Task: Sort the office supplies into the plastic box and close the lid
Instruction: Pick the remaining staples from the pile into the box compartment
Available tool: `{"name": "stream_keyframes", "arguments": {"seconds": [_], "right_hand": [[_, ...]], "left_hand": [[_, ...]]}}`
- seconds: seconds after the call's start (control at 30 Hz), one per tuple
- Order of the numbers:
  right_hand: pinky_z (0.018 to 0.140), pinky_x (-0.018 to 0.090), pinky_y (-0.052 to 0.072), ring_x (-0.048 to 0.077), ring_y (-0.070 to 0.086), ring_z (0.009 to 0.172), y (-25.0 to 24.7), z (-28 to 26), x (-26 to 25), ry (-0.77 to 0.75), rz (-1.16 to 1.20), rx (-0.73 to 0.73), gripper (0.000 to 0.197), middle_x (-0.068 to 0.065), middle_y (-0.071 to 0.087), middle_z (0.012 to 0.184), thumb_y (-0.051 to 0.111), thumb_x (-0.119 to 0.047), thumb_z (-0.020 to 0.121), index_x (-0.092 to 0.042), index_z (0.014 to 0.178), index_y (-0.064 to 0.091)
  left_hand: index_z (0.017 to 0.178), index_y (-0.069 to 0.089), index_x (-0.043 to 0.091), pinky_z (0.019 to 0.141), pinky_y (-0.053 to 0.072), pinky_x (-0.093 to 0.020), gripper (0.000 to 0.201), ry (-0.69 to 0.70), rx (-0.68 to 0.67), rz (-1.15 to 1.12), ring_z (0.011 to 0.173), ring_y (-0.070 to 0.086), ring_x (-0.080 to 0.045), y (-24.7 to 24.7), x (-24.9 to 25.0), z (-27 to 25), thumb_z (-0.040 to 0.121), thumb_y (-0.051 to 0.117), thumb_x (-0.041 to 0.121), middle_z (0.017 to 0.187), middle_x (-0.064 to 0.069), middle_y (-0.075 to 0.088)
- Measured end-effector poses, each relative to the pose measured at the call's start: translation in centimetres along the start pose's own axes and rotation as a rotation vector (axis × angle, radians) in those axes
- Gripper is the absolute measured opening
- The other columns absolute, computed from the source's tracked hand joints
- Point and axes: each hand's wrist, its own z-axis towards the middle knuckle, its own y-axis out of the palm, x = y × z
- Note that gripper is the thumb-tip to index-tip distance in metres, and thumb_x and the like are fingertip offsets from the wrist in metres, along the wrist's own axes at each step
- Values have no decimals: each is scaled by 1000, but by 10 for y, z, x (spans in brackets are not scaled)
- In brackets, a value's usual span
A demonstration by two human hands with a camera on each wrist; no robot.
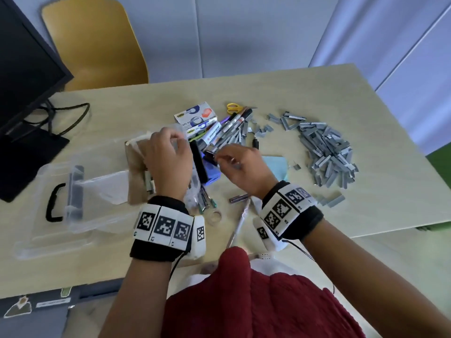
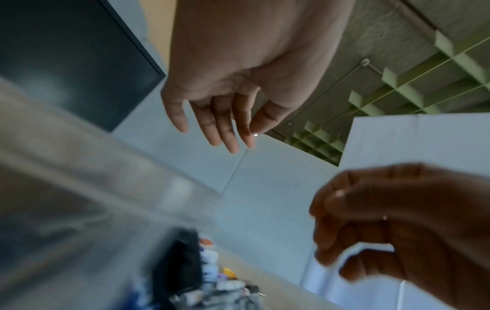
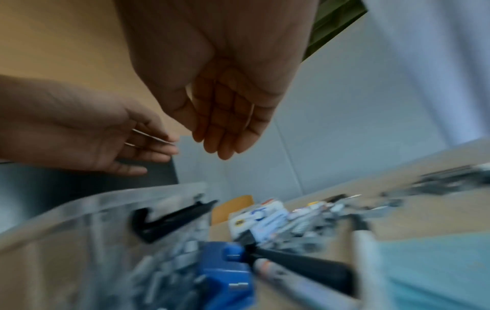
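My left hand [image 1: 179, 141] hovers over the heap of supplies, thumb and forefinger pinching the edge of thin clear plastic film [image 1: 192, 186]; the left wrist view shows the other fingers [image 2: 230, 134] nearly straight. My right hand [image 1: 218, 156] is just to its right, fingers curled, pinching a small thin metal piece too blurred to name. The clear plastic box [image 1: 73, 223] with a black handle [image 1: 52, 203] stands open at the left. Markers [image 1: 231, 128], tape dispenser boxes [image 1: 195, 115], a blue part [image 1: 212, 173] and a black bar lie under the hands.
A big heap of grey staple strips [image 1: 329, 152] covers the right of the table. Yellow scissors [image 1: 234, 107], a light blue note pad [image 1: 277, 164], a pen [image 1: 239, 223], a tape ring [image 1: 214, 217], brown paper [image 1: 136, 172], a monitor [image 1: 22, 76] and cables at left.
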Motion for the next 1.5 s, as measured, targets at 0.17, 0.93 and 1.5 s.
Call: {"name": "stream_keyframes", "arguments": {"seconds": [0.17, 0.93, 1.5], "right_hand": [[70, 26, 43, 24, 59, 73, -80, -49, 72, 260, -218, -42, 13, 12, 65, 83, 55, 2, 80, -1, 88, 66], [68, 23, 46, 10, 57, 66, -175, -118, 178, 592, 4, -443, 7, 4, 62, 76, 66, -2, 79, -6, 79, 60], [76, 29, 44, 22, 58, 98, -151, -110, 183, 225, -485, -598, 22, 1, 63, 109, 51, -17, 88, -18, 108, 59]], "left_hand": [[90, 64, 1, 80, 44, -29, 16, 46, -220, -160, 87, 60, -23, 74, 45, -33, 87, 48, 4, 95, -12, 66], [108, 49, 2, 85, 41, -35, 23, 295, -967, 365, 102, 51, -31, 233, 86, -139, 86, 47, -1, 112, -15, 49], [79, 55, -1, 48, 49, -19, 28, -1018, -456, -1347, 50, 56, -15, 200, 86, -105, 94, 32, 4, 59, -13, 61]]}}
